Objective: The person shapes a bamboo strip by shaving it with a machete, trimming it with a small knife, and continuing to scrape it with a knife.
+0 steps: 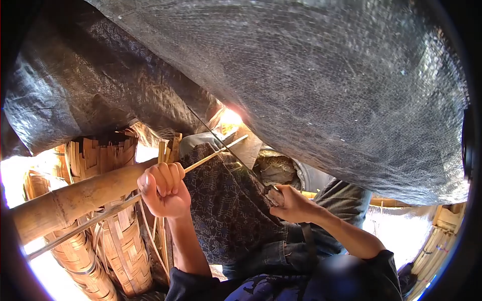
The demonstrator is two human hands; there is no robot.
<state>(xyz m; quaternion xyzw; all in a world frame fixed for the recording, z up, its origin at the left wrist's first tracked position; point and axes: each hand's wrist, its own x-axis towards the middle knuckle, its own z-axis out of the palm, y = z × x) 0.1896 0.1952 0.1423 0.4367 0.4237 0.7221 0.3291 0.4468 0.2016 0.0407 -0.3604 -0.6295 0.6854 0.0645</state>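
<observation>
My left hand [165,189] is closed in a fist around a long, thin bamboo stick [211,156]. The stick slants from the lower left up to a pale tip near the middle of the view. In my right hand [293,204] is the pale, rough handle of a knife [228,146]. Its long, dark, narrow blade points up and to the left and crosses the stick near its tip; whether they touch I cannot tell. A dark patterned cloth [221,210] lies over my lap beneath both.
A thick bamboo pole [85,196] runs along the left, close to my left hand. Woven bamboo baskets [120,241] stand below it. Dark plastic sheeting [311,95] hangs low overhead and in front. Bamboo slats [434,251] are at the far right.
</observation>
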